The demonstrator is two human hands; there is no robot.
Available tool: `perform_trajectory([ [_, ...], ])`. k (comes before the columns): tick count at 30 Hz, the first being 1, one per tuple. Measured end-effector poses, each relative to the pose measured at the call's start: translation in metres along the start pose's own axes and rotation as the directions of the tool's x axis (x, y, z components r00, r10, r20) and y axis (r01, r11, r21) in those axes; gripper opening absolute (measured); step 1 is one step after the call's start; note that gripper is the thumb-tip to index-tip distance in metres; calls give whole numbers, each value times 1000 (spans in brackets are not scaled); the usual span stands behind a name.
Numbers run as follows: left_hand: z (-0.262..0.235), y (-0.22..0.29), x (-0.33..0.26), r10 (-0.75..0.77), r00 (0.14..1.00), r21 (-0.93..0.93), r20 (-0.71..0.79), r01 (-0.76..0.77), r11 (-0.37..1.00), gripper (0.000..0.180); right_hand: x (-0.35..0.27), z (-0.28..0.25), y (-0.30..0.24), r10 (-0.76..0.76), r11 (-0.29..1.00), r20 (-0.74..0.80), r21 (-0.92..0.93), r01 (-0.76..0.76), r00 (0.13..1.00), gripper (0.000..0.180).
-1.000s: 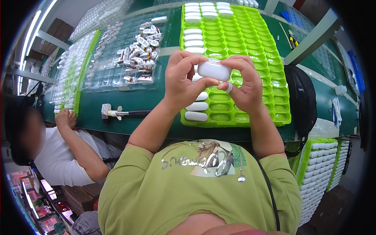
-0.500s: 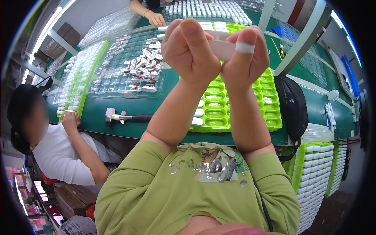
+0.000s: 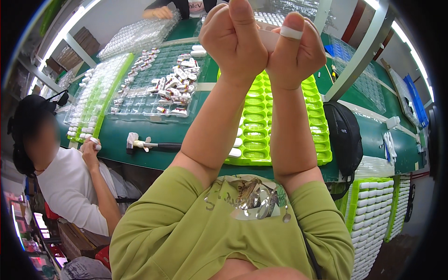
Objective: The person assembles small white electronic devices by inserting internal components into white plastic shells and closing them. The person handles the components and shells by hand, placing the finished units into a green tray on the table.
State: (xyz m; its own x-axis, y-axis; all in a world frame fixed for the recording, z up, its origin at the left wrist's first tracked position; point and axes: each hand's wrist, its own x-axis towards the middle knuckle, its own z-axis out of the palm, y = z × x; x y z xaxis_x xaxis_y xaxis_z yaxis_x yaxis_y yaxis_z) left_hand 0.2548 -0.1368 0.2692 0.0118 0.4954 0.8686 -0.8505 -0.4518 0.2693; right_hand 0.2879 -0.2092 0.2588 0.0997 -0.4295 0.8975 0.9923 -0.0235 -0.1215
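Note:
Both my hands are raised over the far part of a lime-green tray [image 3: 255,145] and grip one pale white plastic piece [image 3: 268,39] between them. My left hand [image 3: 235,46] is closed on its left end, thumb up. Closed on the other end is my right hand [image 3: 296,58], which has white tape round the thumb. Fingers and palms hide most of the piece, so its full shape cannot be told. Rows of oval pockets fill the tray, and several white oval pieces [image 3: 234,152] lie along its left side, partly behind my left forearm.
A hammer [image 3: 154,145] with a wrapped head lies left of the tray. Beyond it, a clear tray [image 3: 140,112] holds small white parts [image 3: 177,86]. A black backpack [image 3: 344,135] sits right. One co-worker [image 3: 74,182] sits at left; another's hand [image 3: 158,12] touches stacked clear trays.
My hands have moved slightly up and away with the white piece. The far co-worker's hand has shifted left onto the clear trays. The left co-worker's hand has lifted a white piece.

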Motion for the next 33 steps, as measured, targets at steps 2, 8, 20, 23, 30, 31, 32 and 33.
perform_trajectory([
  [2,1,3,4,-33,999,-35,-35,32,999,49,3,2,-13,198,980,29,-10,-198,980,22],
  [8,-10,20,-6,-162,976,111,-148,180,977,60,6,-1,-21,-19,999,53,-36,21,998,39],
  [20,-91,5,-99,-803,231,-46,549,968,247,57,-76,-73,2,62,970,416,-239,43,907,33],
  [23,-108,0,-112,-761,317,56,567,906,419,65,-90,-91,-3,246,965,401,-192,-181,883,15],
  [30,-129,-15,-132,-628,496,110,599,726,679,87,-94,-124,-12,841,-64,524,-156,-986,-137,27],
  [31,-132,-17,-134,-629,485,109,608,734,671,87,-99,-125,-17,822,-57,547,-197,-979,-158,29],
  [32,-135,-18,-137,-630,475,108,615,740,664,87,-102,-124,-20,802,-49,570,-237,-970,-180,31],
  [33,-138,-19,-139,-630,465,107,622,747,656,87,-104,-125,-21,804,10,580,-229,-973,-128,32],
])
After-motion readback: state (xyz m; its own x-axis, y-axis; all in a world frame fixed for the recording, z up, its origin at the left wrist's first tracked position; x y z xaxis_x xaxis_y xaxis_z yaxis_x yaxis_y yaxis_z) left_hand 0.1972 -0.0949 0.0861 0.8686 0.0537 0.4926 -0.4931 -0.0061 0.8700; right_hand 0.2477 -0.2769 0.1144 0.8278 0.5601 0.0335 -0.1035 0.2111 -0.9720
